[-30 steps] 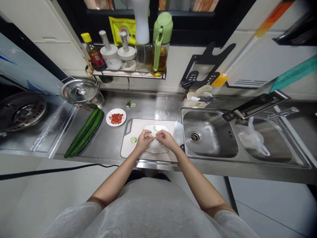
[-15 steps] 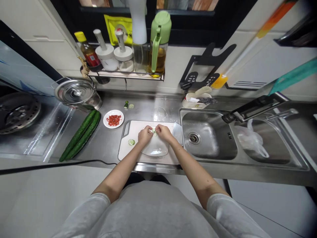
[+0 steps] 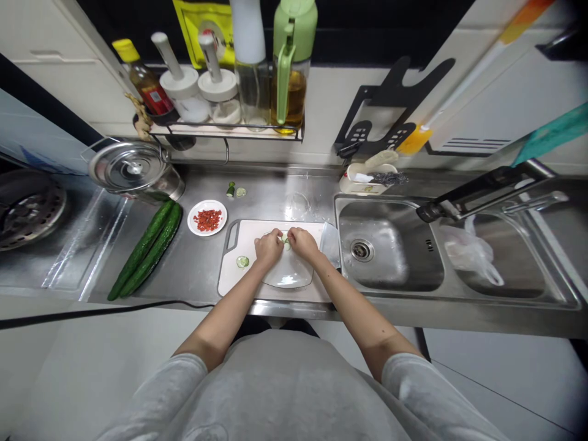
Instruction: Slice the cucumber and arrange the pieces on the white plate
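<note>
Over the far part of a clear glass plate (image 3: 288,278), my left hand (image 3: 269,248) and my right hand (image 3: 303,244) meet almost fingertip to fingertip. Both are closed in a pinch on pale green-rimmed cucumber slices (image 3: 285,239); how many slices each holds is hidden by the fingers. The plate rests on a white cutting board (image 3: 234,278) with a grey edge. Left of the plate, a few cucumber slices (image 3: 242,262) lie on the board. A wide knife blade (image 3: 329,242) lies at the board's right side, partly behind my right forearm.
Left of the board stand a white dish (image 3: 207,231) of chopped red pieces, two whole cucumbers (image 3: 147,251) and a lidded steel pot (image 3: 133,168). Cucumber ends (image 3: 231,189) lie behind. At right is a sink (image 3: 390,245); a seasoning rack (image 3: 229,130) hangs above the counter.
The camera view has tilted slightly down and shifted. Both hands stay over the plate, still pinching at the cucumber slices, with only small finger movement.
</note>
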Available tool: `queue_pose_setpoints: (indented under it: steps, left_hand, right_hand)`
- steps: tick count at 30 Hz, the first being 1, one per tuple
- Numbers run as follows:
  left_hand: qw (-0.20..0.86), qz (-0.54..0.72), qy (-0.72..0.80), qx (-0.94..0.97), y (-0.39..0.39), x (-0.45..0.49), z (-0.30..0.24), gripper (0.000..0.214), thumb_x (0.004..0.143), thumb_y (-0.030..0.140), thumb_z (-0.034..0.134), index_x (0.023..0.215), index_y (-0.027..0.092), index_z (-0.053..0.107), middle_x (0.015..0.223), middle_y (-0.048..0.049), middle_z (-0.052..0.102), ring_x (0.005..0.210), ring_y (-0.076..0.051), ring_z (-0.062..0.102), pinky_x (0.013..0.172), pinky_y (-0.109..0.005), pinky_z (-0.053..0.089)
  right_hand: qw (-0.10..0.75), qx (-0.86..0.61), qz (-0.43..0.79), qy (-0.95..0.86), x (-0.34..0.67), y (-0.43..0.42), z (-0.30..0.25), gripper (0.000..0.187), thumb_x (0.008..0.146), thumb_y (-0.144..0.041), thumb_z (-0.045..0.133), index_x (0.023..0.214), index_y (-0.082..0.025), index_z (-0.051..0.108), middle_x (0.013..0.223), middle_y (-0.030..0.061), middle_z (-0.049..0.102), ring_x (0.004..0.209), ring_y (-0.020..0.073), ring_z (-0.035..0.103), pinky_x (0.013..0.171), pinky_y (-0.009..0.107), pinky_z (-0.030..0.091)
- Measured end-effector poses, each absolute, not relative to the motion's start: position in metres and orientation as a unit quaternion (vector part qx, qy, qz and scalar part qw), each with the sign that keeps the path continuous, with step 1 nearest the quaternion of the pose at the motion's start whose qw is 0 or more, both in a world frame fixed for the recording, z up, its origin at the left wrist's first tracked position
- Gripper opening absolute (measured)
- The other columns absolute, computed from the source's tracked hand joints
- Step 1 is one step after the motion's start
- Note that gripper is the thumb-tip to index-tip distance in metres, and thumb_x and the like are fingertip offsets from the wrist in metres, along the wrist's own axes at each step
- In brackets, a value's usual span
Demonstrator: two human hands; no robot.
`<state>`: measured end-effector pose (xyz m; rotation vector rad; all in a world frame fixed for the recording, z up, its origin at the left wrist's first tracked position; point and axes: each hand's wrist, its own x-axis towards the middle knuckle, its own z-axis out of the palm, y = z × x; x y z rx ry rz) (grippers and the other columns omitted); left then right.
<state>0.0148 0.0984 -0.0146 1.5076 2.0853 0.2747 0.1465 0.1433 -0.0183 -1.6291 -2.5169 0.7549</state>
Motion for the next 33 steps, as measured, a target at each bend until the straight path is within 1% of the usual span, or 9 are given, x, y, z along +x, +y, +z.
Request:
queue_pose_setpoints:
  steps: [7,12,15,18,21,25,30,33]
  left_hand:
    - [0.259,0.084,0.778,0.566,0.098,0.016,-0.013,0.021,0.08,0.02,0.05,0.098,0.028,0.058,0.091,0.0003,0.068,0.093,-0.019,0.059,0.088,-0.037,0.033]
    - [0.226,0.067,0.785,0.573,0.098,0.016,-0.012,0.015,0.08,0.026,0.055,0.093,0.026,0.061,0.105,-0.0043,0.062,0.105,-0.023,0.051,0.086,-0.035,0.037]
    - [0.216,0.079,0.785,0.575,0.096,0.013,-0.011,0.013,0.079,0.03,0.057,0.09,0.026,0.062,0.107,-0.0047,0.059,0.107,-0.024,0.048,0.086,-0.034,0.038]
    - [0.21,0.097,0.788,0.57,0.095,0.01,-0.01,0.014,0.081,0.031,0.056,0.093,0.027,0.062,0.106,-0.0041,0.058,0.106,-0.023,0.048,0.086,-0.034,0.038]
    - [0.217,0.11,0.787,0.567,0.094,0.009,-0.009,0.015,0.084,0.035,0.054,0.093,0.027,0.061,0.104,-0.0039,0.058,0.104,-0.022,0.048,0.087,-0.033,0.038]
    - [0.235,0.112,0.776,0.575,0.095,0.011,-0.01,0.02,0.084,0.043,0.054,0.09,0.025,0.061,0.103,-0.0047,0.059,0.104,-0.022,0.049,0.088,-0.034,0.037]
    - [0.229,0.102,0.784,0.568,0.098,0.016,-0.015,0.02,0.084,0.043,0.055,0.088,0.025,0.061,0.103,-0.0051,0.059,0.104,-0.024,0.049,0.089,-0.037,0.034]
    - [0.219,0.102,0.785,0.57,0.099,0.016,-0.017,0.019,0.083,0.042,0.056,0.087,0.025,0.061,0.102,-0.005,0.059,0.103,-0.024,0.05,0.09,-0.039,0.033]
  right_hand:
    - [-0.019,-0.525,0.222,-0.822,0.144,0.141,-0.014,0.024,0.092,-0.021,0.038,0.1,-0.018,0.061,0.101,0.0098,0.061,0.088,0.0188,0.054,0.068,0.026,0.036]
    - [-0.031,-0.556,0.197,-0.807,0.141,0.138,-0.011,0.021,0.089,-0.024,0.044,0.102,-0.02,0.06,0.107,0.0105,0.058,0.098,0.0226,0.051,0.071,0.028,0.039]
    - [-0.004,-0.569,0.218,-0.793,0.147,0.142,-0.012,0.022,0.087,-0.023,0.045,0.103,-0.021,0.06,0.105,0.0089,0.059,0.093,0.0213,0.053,0.071,0.028,0.039]
    - [0.052,-0.594,0.231,-0.769,0.16,0.147,-0.013,0.024,0.088,-0.023,0.042,0.103,-0.02,0.06,0.101,0.0074,0.061,0.088,0.019,0.054,0.07,0.027,0.038]
    - [0.072,-0.624,0.233,-0.742,0.17,0.148,-0.013,0.022,0.087,-0.025,0.043,0.098,-0.019,0.061,0.095,0.0069,0.063,0.083,0.0185,0.054,0.067,0.027,0.036]
    - [0.047,-0.632,0.238,-0.736,0.168,0.142,-0.014,0.016,0.085,-0.027,0.048,0.093,-0.02,0.061,0.092,0.0058,0.064,0.082,0.0184,0.055,0.064,0.026,0.035]
    - [0.013,-0.634,0.236,-0.736,0.155,0.136,-0.014,0.018,0.086,-0.035,0.052,0.095,-0.021,0.059,0.092,0.0062,0.064,0.084,0.0184,0.056,0.067,0.026,0.036]
    - [-0.006,-0.637,0.231,-0.736,0.152,0.137,-0.013,0.017,0.086,-0.034,0.053,0.095,-0.021,0.058,0.094,0.0069,0.064,0.085,0.0188,0.057,0.067,0.026,0.037]
